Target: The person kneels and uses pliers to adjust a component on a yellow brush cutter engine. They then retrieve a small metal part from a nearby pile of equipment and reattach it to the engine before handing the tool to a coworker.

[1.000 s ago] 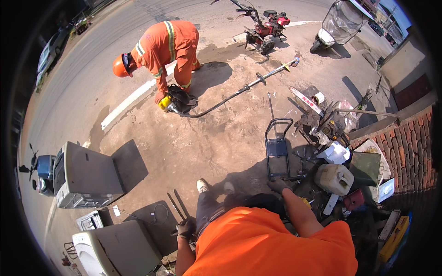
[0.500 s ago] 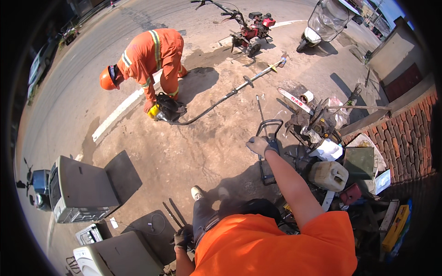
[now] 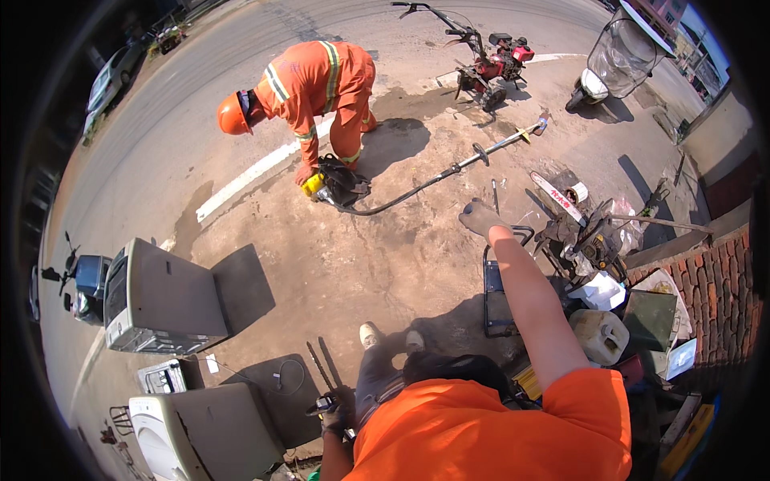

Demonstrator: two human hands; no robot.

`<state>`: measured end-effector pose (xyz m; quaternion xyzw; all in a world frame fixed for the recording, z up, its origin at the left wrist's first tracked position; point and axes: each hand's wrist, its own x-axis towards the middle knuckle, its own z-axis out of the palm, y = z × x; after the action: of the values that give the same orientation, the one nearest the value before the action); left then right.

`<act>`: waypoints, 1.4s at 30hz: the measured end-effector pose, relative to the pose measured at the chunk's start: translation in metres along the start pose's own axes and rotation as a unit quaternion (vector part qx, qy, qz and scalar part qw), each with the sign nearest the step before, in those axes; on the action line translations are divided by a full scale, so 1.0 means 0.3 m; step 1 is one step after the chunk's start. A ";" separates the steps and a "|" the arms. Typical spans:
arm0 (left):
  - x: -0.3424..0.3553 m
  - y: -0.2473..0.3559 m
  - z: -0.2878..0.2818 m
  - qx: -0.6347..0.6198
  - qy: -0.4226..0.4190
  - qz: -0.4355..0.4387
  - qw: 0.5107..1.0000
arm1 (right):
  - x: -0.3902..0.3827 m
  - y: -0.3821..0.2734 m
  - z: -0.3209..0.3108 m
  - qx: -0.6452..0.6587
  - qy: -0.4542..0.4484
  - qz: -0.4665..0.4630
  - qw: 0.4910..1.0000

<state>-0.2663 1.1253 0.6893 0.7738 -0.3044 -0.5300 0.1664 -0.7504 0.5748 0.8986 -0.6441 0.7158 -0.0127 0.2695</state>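
Observation:
My right arm reaches out over the ground at centre right. At its end, my gloved right hand has its fingers bent in, with nothing visible in them. Just beside and below this hand stands a black metal frame with a looped handle, partly covered by my forearm. Low at my left side, my gloved left hand is closed around a black-and-yellow power tool. A long, thin, dark toothed bar points forward from it. The tool's rear is hidden by my hand and body.
A person in orange workwear bends over a backpack engine, its long-shafted brush cutter on the ground. A tiller stands beyond. Chainsaws, a jerrycan and clutter lie right; washing machines stand left.
The view has swung so that the scene sits farther right. My right hand has moved forward, past the frame's handle. More of the tool in my left hand shows. The person still bends over.

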 end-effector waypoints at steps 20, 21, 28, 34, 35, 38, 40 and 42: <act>0.079 0.036 0.010 -0.182 -0.022 -0.087 0.979 | -0.507 0.575 0.422 0.133 -0.145 0.215 0.957; 0.087 0.074 0.023 -0.202 -0.031 -0.107 0.973 | -0.532 0.617 0.422 0.131 -0.137 0.228 0.955; 0.210 -0.096 0.067 -0.128 -0.034 0.116 0.984 | -0.552 0.786 0.563 0.143 -0.088 0.182 0.969; 0.082 0.226 0.066 0.167 -0.036 0.014 0.985 | -0.629 0.796 0.534 0.116 -0.058 0.151 0.980; 0.081 0.241 0.054 0.299 -0.044 0.100 0.948 | -0.638 0.799 0.534 0.112 -0.065 0.156 0.979; 0.055 0.328 0.055 0.201 -0.053 0.062 0.976 | -0.664 0.789 0.511 0.111 -0.084 0.187 0.972; 0.042 0.340 0.052 0.146 -0.060 0.021 0.987 | -0.700 0.716 0.467 0.125 -0.095 0.222 0.962; 0.058 0.312 0.049 0.248 -0.066 0.085 0.963 | -0.721 0.681 0.425 0.119 -0.134 0.218 0.959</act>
<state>-0.3030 1.0441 0.7256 0.7254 -0.5013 -0.4717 -0.0067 -0.8807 0.8525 0.7950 -0.4315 0.7896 0.0473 0.4337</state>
